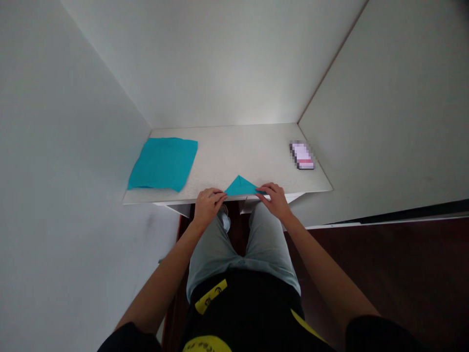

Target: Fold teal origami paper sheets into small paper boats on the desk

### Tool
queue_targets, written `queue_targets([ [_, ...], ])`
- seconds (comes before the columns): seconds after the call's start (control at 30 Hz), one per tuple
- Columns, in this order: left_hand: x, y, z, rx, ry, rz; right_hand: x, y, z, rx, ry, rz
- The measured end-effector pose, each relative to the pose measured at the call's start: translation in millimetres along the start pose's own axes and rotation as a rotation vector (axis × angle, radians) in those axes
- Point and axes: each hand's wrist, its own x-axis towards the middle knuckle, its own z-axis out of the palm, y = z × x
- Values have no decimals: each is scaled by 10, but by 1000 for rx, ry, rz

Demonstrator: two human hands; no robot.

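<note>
A small piece of folded blue paper [240, 187], triangular with a short crease line below its peak, lies at the front edge of the white table. My left hand [209, 203] pinches its left corner between thumb and fingers. At the opposite corner, my right hand [274, 198] has its fingers closed on the paper in the same way. The tips of both corners are partly hidden by my fingers.
Blue sheets [163, 164] lie flat on the left side of the white tabletop [238, 146]. A phone [302, 155], blurred out, rests near the right edge. Pale walls enclose the table at the back and both sides.
</note>
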Motion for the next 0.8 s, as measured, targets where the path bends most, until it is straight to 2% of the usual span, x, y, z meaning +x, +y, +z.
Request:
queue_targets([
  [0.1,68,8,-15,-122,37,-80,63,-12,-30,129,1,46],
  [0.2,133,0,-37,-256,23,-128,128,-23,-43,273,1,146],
  [0.4,156,44,-30,-352,8,-115,292,-107,47,480,96,337],
  [0.53,151,122,43,-336,-6,-124,451,-200,117,513,177,433],
  [0.63,200,215,94,-241,-27,-135,548,-293,137,495,233,493],
  [0.7,264,304,110,-133,-45,-152,589,-365,131,495,262,487],
  [0.8,393,461,99,-21,-68,-190,621,-479,94,524,264,382],
])
